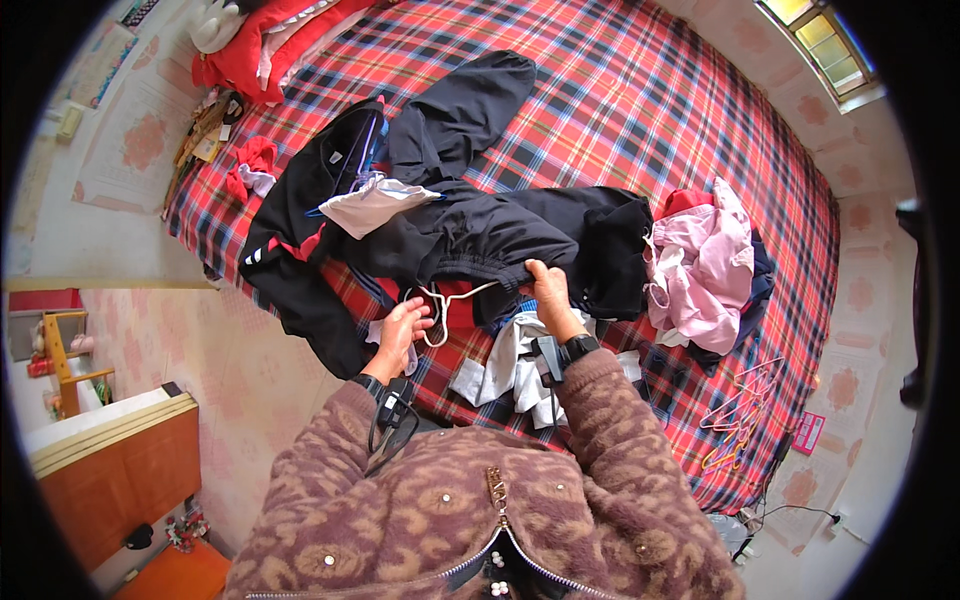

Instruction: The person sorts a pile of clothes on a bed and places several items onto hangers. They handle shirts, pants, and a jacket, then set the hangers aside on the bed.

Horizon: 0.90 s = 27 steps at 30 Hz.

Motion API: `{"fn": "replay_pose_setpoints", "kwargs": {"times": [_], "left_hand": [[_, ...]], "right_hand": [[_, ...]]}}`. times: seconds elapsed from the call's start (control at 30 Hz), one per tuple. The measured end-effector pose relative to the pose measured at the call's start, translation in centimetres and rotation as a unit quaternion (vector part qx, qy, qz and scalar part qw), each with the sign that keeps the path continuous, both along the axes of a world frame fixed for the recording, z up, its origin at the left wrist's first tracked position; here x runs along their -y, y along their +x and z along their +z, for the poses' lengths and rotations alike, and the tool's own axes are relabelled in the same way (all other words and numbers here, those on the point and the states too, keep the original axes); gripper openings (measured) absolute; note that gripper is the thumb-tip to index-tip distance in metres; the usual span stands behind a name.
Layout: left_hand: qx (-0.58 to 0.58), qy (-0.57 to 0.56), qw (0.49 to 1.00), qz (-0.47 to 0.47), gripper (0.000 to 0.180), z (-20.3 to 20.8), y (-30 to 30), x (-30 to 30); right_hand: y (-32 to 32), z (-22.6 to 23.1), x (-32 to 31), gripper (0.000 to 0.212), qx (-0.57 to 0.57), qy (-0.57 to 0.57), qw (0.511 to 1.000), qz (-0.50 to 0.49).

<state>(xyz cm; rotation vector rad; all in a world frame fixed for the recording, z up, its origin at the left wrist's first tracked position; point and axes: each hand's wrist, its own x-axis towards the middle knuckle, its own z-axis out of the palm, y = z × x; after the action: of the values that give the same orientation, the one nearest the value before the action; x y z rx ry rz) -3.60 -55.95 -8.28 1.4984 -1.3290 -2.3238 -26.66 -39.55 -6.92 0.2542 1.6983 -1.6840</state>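
Black trousers [460,235] with a gathered elastic waistband lie spread on the bed in front of me. My right hand [549,298] is closed on the right end of that waistband. A white drawstring [440,312] hangs in a loop from the waistband's front. Beside the loop is my left hand [402,332], palm turned inward and fingers stretched out, holding nothing that I can see. Left of the trousers lies a black jacket [300,225] with red and white trim. A white cloth piece [372,205] on a blue hanger rests across the dark clothes.
A plaid bedspread [600,120] covers the bed. Pink clothing [700,265] is heaped to the right, and white clothing [515,365] lies near my right wrist. Several thin hangers [738,415] lie at the near right. Red bedding [265,50] is piled far left.
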Motion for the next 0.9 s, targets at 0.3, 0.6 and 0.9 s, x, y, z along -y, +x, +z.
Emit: {"fn": "replay_pose_setpoints", "kwargs": {"times": [0.3,0.6,0.9], "left_hand": [[-0.164,-0.055,0.984,0.038,0.029,6.6,-4.0,-0.2],[-0.324,-0.397,0.858,-0.029,0.054,19.2,-6.9,-3.1],[-0.276,-0.571,0.695,-0.338,0.045,22.1,-6.4,-4.4]], "right_hand": [[-6.9,16.3,-9.4,0.022,-0.106,-0.285,0.927,-0.221],[-2.0,26.1,-17.9,0.028,-0.085,-0.475,0.853,-0.198],[1.6,18.3,-16.2,0.016,0.052,-0.328,0.917,-0.218]]}}
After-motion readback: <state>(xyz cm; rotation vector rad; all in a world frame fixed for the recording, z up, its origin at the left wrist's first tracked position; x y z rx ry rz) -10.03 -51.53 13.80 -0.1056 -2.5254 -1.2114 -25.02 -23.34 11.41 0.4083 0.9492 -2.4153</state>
